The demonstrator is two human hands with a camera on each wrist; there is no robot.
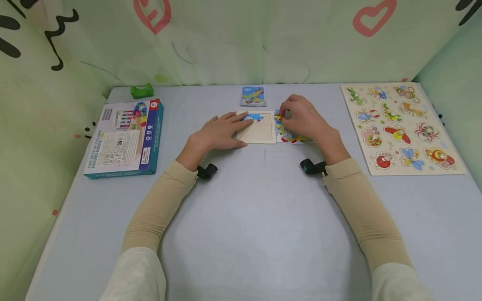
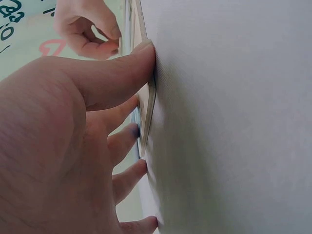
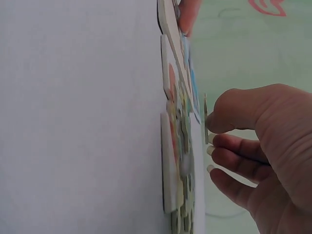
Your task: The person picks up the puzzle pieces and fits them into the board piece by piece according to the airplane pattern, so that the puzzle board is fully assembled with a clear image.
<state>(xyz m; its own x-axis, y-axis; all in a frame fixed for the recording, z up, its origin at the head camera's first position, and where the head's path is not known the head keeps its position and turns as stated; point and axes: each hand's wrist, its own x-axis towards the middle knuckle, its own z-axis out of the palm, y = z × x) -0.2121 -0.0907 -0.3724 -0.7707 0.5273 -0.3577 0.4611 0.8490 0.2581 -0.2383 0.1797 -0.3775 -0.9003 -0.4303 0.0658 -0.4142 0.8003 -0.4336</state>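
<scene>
One spread, one pinch!

I'm watching one twelve-figure board [image 1: 399, 172] lying right, one box [image 1: 118, 144] left. The left hand [image 1: 223, 133] is spreading its fingers onto one wooden tray [image 1: 257, 133]; the right hand [image 1: 303, 117] is pinching one puzzle piece [image 1: 288, 114] above loose pieces [image 1: 290, 137] just right of the tray.

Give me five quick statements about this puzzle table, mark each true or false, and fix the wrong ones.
1. The left hand touches the wooden tray. True.
2. The wooden tray is completely filled. False: blue pieces show near its far edge, and much of it is bare.
3. The right hand pinches a thin puzzle piece. True.
4. The insect board lies left of the tray. False: it lies to the right.
5. A green object sits just beyond the box. True.
</scene>
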